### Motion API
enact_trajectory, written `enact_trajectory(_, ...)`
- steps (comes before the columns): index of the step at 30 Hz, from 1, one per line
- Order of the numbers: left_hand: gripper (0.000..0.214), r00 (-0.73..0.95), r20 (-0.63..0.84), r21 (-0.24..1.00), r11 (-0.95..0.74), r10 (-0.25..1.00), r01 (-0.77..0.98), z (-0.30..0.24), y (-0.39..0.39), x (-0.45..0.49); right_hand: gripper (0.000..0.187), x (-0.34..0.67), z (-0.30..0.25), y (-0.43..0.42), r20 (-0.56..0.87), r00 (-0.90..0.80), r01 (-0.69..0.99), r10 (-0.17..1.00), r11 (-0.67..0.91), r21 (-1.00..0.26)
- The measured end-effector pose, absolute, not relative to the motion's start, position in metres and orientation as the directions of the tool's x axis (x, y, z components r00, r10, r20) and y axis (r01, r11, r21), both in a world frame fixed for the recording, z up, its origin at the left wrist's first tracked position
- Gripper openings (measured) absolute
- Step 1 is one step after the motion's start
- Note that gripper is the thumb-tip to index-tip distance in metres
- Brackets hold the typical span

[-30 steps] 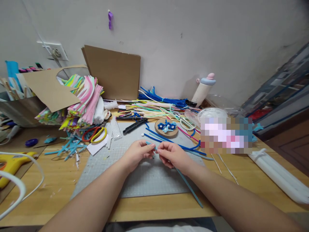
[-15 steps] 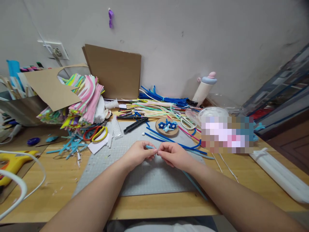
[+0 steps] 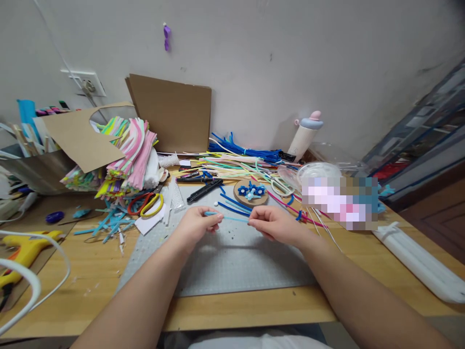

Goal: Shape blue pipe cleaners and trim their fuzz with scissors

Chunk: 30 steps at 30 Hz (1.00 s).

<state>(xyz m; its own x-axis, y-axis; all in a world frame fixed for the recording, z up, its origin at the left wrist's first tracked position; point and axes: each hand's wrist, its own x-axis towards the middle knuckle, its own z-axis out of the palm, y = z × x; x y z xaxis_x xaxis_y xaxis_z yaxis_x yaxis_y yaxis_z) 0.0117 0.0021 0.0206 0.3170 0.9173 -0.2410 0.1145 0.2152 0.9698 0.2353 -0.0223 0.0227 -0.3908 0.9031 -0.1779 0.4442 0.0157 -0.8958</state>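
A light blue pipe cleaner (image 3: 235, 219) spans the gap between my two hands, nearly level above the grey cutting mat (image 3: 232, 271). My left hand (image 3: 199, 227) is closed on one end, and a short piece of it shows above the thumb. The fingertips of my right hand (image 3: 273, 223) pinch it at the other side. Just beyond the hands, several blue pipe cleaners (image 3: 232, 207) lie on the mat, partly hidden by my right hand. Behind them is a round cardboard piece (image 3: 241, 199) bearing blue flowers (image 3: 258, 189) with white centres.
Scissors (image 3: 151, 205), black pens (image 3: 204, 191) and a bag of beads (image 3: 177, 198) lie to the left. A yellow glue gun (image 3: 29, 247) with a white cable sits far left. Pipe cleaner bundles (image 3: 236, 165) line the wall. A bottle (image 3: 304, 138) and white wrapped roll (image 3: 417, 261) are right.
My hands have drawn apart from nearly touching, and the light blue pipe cleaner now stretches between them. The strand that hung below my right hand no longer shows there.
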Motion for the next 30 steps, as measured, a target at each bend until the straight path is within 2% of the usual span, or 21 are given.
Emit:
enact_trajectory(3, 0.027, 0.298, -0.247, 0.968, 0.219, 0.922, 0.123, 0.032, -0.013, -0.008, 0.021, 0.256, 0.039, -0.035, -0.195, -0.412, 0.547, 0.890, 0.070, -0.834)
enact_trajectory(7, 0.029, 0.258, -0.359, 0.926, 0.309, 0.897, 0.216, 0.024, -0.051, -0.036, 0.022, 0.266, 0.039, -0.063, -0.211, -0.443, 0.649, 0.871, 0.149, -0.746)
enact_trajectory(10, 0.034, 0.200, -0.410, 0.895, 0.351, 0.890, 0.275, 0.011, -0.080, -0.055, 0.020, 0.249, 0.027, -0.084, -0.235, -0.471, 0.727, 0.850, 0.224, -0.649)
enact_trajectory(13, 0.039, 0.106, -0.404, 0.882, 0.355, 0.909, 0.311, 0.002, -0.102, -0.071, 0.014, 0.215, 0.019, -0.100, -0.192, -0.474, 0.780, 0.859, 0.308, -0.545)
enact_trajectory(14, 0.040, 0.076, -0.403, 0.878, 0.362, 0.912, 0.312, 0.000, -0.106, -0.075, 0.016, 0.202, 0.019, -0.104, -0.171, -0.486, 0.769, 0.857, 0.327, -0.549)
enact_trajectory(17, 0.043, 0.033, -0.429, 0.871, 0.404, 0.903, 0.280, -0.003, -0.115, -0.084, 0.039, 0.160, 0.019, -0.108, -0.102, -0.587, 0.642, 0.803, 0.386, -0.663)
enact_trajectory(21, 0.041, 0.051, -0.455, 0.881, 0.442, 0.889, 0.169, -0.004, -0.121, -0.094, 0.034, 0.109, 0.010, -0.100, 0.013, -0.733, 0.445, 0.680, 0.494, -0.747)
enact_trajectory(23, 0.039, -0.067, -0.381, 0.914, 0.387, 0.922, 0.121, -0.006, -0.126, -0.103, 0.030, 0.089, 0.002, -0.093, 0.029, -0.744, 0.424, 0.667, 0.506, -0.751)
enact_trajectory(25, 0.039, -0.320, -0.187, 0.950, 0.254, 0.929, 0.183, -0.011, -0.133, -0.115, 0.027, 0.071, -0.003, -0.087, 0.016, -0.734, 0.441, 0.679, 0.494, -0.749)
enact_trajectory(27, 0.034, -0.545, 0.092, 0.923, 0.135, 0.833, 0.361, -0.022, -0.142, -0.127, 0.027, 0.056, -0.007, -0.083, -0.014, -0.717, 0.471, 0.697, 0.469, -0.747)
enact_trajectory(28, 0.029, -0.600, 0.221, 0.884, 0.102, 0.769, 0.457, -0.028, -0.147, -0.132, 0.027, 0.049, -0.007, -0.082, -0.030, -0.712, 0.483, 0.702, 0.458, -0.747)
enact_trajectory(30, 0.020, -0.598, 0.428, 0.790, 0.040, 0.678, 0.611, -0.043, -0.156, -0.139, 0.026, 0.036, -0.008, -0.080, -0.054, -0.702, 0.501, 0.710, 0.438, -0.746)
